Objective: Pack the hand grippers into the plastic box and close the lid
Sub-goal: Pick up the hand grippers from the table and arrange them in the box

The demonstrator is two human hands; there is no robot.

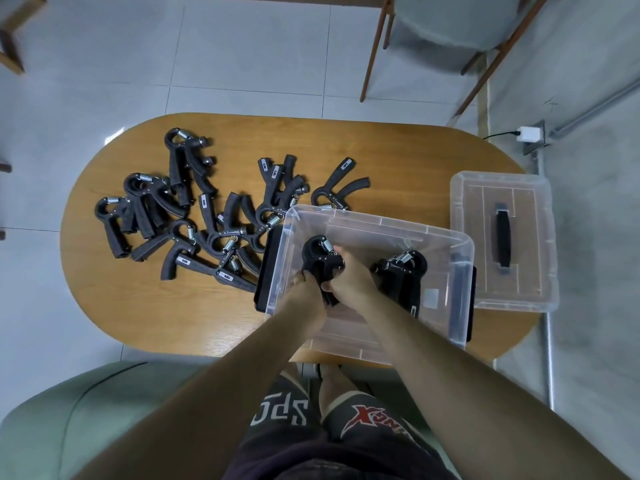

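While both hands reach down into the clear plastic box (pixel 381 222), they hold one black hand gripper (pixel 319 253) between them at the box's 9 o'clock side, with its spring end toward 12. The left hand (pixel 305 289) curls round the lower handles. The right hand (pixel 348 277) wraps the gripper from the 3 o'clock side, fingers up near the spring. At the box's 3 o'clock side lie packed grippers (pixel 401 271), springs also toward 12; their number cannot be told. The box stands on a wooden table (pixel 156 306), toward its 4 o'clock part. The lid (pixel 478 216) lies flat just beside the box at 3 o'clock, black handle up. A loose pile of grippers (pixel 194 209) spreads over the table from the box's 9 to 12 o'clock, the nearest close against its far rim.
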